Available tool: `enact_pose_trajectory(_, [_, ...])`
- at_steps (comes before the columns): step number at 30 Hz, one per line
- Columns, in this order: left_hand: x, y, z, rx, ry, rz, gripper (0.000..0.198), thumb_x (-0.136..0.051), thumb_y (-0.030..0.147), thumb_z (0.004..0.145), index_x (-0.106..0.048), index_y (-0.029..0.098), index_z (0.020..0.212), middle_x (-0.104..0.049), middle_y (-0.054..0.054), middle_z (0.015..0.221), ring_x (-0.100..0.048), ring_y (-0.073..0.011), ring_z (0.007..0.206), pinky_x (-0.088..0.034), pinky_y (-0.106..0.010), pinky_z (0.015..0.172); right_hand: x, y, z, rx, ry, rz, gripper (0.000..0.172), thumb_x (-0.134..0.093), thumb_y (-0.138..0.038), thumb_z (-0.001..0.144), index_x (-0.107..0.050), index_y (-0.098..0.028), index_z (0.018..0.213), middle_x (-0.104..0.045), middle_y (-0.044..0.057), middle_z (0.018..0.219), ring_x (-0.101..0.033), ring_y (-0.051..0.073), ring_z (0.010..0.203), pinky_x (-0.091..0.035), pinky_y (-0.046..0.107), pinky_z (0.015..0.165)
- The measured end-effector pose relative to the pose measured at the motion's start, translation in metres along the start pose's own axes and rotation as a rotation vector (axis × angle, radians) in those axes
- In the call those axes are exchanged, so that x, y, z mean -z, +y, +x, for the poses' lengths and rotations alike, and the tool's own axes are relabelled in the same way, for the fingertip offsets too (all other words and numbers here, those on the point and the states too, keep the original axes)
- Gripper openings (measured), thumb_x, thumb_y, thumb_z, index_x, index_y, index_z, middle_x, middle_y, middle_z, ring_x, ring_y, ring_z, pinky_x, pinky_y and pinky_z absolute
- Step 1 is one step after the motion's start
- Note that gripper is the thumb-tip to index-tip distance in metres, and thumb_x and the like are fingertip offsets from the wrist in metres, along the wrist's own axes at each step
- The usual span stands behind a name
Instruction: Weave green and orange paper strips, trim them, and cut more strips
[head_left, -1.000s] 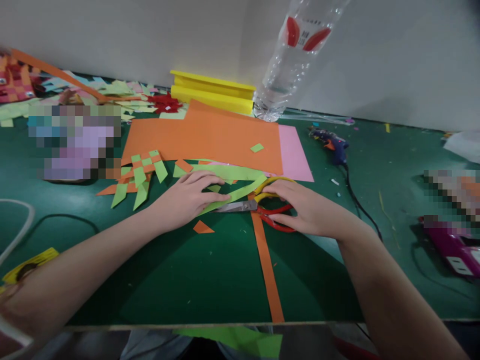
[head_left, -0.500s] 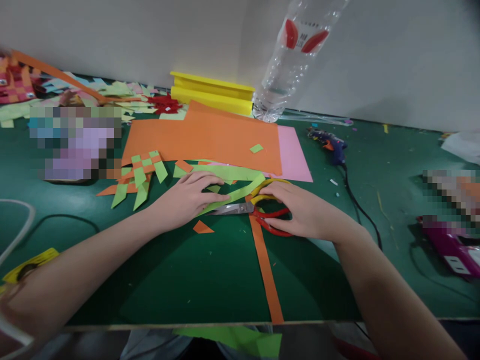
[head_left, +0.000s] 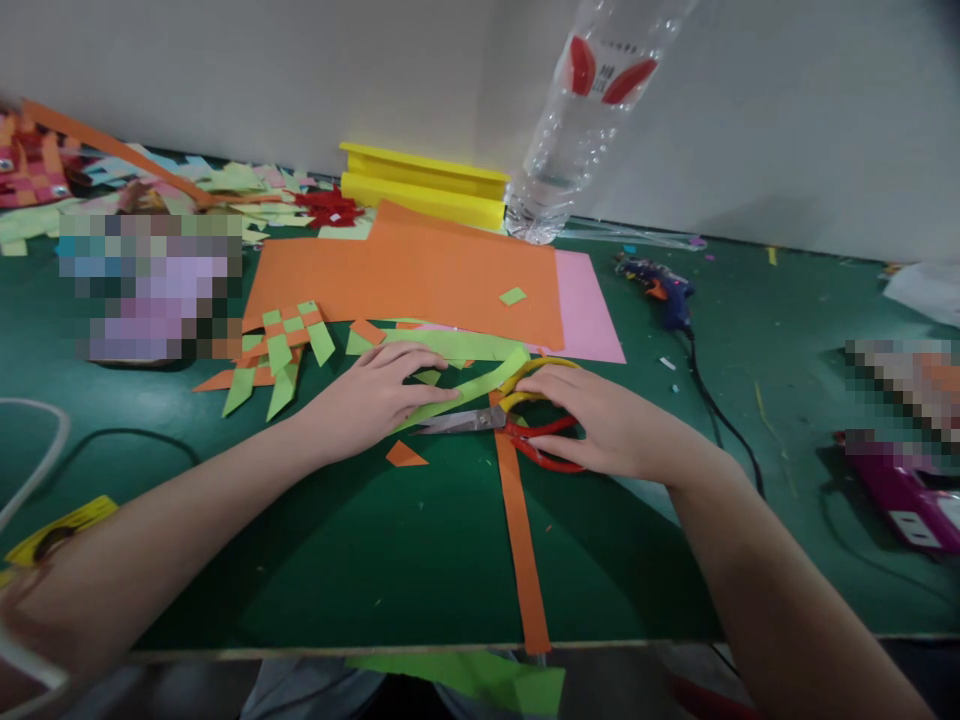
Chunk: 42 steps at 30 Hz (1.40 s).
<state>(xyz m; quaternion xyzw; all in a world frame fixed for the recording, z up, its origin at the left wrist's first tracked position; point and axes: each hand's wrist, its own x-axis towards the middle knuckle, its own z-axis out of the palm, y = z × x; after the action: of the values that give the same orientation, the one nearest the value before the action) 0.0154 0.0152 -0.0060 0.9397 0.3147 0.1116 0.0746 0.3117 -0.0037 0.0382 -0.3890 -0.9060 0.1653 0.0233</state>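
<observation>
My right hand [head_left: 592,412] has its fingers in the handles of a pair of scissors [head_left: 491,418] with yellow and red grips. The blades point left, towards my left hand [head_left: 386,395], just below a light green paper strip [head_left: 491,380]. My left hand lies over the left end of that strip and holds it, fingers bent; part of the strip is hidden beneath them. An orange paper strip [head_left: 523,540] passes under the scissors and reaches the table's front edge. A small orange scrap [head_left: 406,455] lies below the blades. To the left rests a woven green-and-orange paper piece [head_left: 289,335].
Orange sheets [head_left: 405,275] and a pink sheet [head_left: 589,310] lie behind my hands. A clear bottle [head_left: 577,130] stands by a folded yellow piece [head_left: 424,190]. Right of them is a corded glue gun [head_left: 664,290]. Paper scraps [head_left: 247,180] cover the back left.
The near end of the orange strip has shifted slightly left. The scissors blades have tilted a little, their tips now lower. My left hand has stayed almost still.
</observation>
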Motion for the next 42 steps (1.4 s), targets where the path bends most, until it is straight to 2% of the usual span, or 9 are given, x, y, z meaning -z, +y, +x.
enact_pose_trajectory(4, [0.0, 0.001, 0.0, 0.009, -0.005, 0.02, 0.038, -0.044, 0.012, 0.097, -0.065, 0.029, 0.124, -0.055, -0.01, 0.135, -0.043, -0.0296, 0.131, -0.04, -0.052, 0.103, 0.001, -0.002, -0.001, -0.005, 0.009, 0.001, 0.043, -0.06, -0.04, 0.087, -0.057, -0.02, 0.124, -0.064, 0.011, 0.124, -0.06, 0.029, 0.117, -0.05, 0.046, 0.098])
enact_pose_trajectory(10, [0.0, 0.007, 0.002, 0.004, 0.011, 0.101, 0.043, -0.044, 0.005, 0.093, -0.065, 0.027, 0.123, -0.056, -0.011, 0.134, -0.043, -0.03, 0.131, -0.035, -0.054, 0.107, 0.005, -0.008, -0.006, -0.043, -0.02, -0.033, 0.039, -0.061, -0.041, 0.084, -0.061, -0.021, 0.119, -0.069, 0.008, 0.116, -0.067, 0.026, 0.101, -0.055, 0.039, 0.081])
enact_pose_trajectory(14, [-0.004, 0.01, 0.002, 0.027, 0.067, 0.119, 0.044, -0.041, 0.005, 0.094, -0.064, 0.028, 0.122, -0.058, -0.009, 0.132, -0.045, -0.0274, 0.13, -0.034, -0.053, 0.108, 0.008, -0.012, -0.007, -0.047, -0.01, -0.054, 0.039, -0.062, -0.042, 0.083, -0.063, -0.022, 0.116, -0.071, 0.006, 0.114, -0.069, 0.026, 0.097, -0.055, 0.037, 0.076])
enact_pose_trajectory(19, [0.0, 0.01, 0.0, -0.026, 0.169, 0.151, 0.031, -0.039, 0.009, 0.096, -0.068, 0.018, 0.103, -0.066, -0.01, 0.117, -0.056, -0.025, 0.117, -0.035, -0.051, 0.11, 0.007, -0.011, -0.006, -0.083, -0.05, -0.07, 0.041, -0.062, -0.044, 0.083, -0.061, -0.021, 0.117, -0.071, 0.007, 0.114, -0.069, 0.026, 0.095, -0.054, 0.035, 0.073])
enact_pose_trajectory(23, [0.005, 0.01, -0.002, -0.064, 0.223, 0.152, 0.026, -0.041, 0.011, 0.096, -0.066, 0.017, 0.096, -0.068, -0.009, 0.112, -0.06, -0.023, 0.111, -0.034, -0.049, 0.111, 0.007, -0.005, -0.007, -0.097, -0.047, -0.081, 0.041, -0.061, -0.044, 0.084, -0.06, -0.021, 0.117, -0.07, 0.007, 0.114, -0.068, 0.026, 0.096, -0.054, 0.036, 0.074])
enact_pose_trajectory(30, [0.003, 0.008, -0.005, -0.063, 0.185, 0.128, 0.024, -0.043, 0.02, 0.098, -0.065, 0.018, 0.103, -0.068, -0.009, 0.115, -0.059, -0.024, 0.114, -0.036, -0.048, 0.109, 0.007, 0.0, -0.008, -0.104, 0.002, -0.079, 0.039, -0.061, -0.045, 0.083, -0.061, -0.023, 0.115, -0.071, 0.007, 0.112, -0.069, 0.025, 0.093, -0.053, 0.035, 0.074])
enact_pose_trajectory(37, [0.001, 0.009, -0.004, -0.049, 0.159, 0.092, 0.028, -0.039, 0.022, 0.1, -0.063, 0.016, 0.114, -0.067, -0.01, 0.116, -0.058, -0.0239, 0.114, -0.037, -0.044, 0.106, 0.01, 0.002, -0.008, -0.146, -0.031, -0.061, 0.04, -0.061, -0.044, 0.083, -0.061, -0.021, 0.115, -0.07, 0.007, 0.114, -0.068, 0.026, 0.095, -0.053, 0.036, 0.075])
enact_pose_trajectory(42, [0.005, 0.002, -0.005, 0.001, 0.149, -0.007, 0.03, -0.037, 0.023, 0.101, -0.063, 0.018, 0.113, -0.067, -0.009, 0.116, -0.057, -0.0247, 0.113, -0.041, -0.043, 0.1, 0.011, 0.003, -0.008, -0.162, -0.038, -0.027, 0.039, -0.061, -0.043, 0.082, -0.061, -0.022, 0.115, -0.07, 0.006, 0.113, -0.067, 0.025, 0.095, -0.053, 0.036, 0.075])
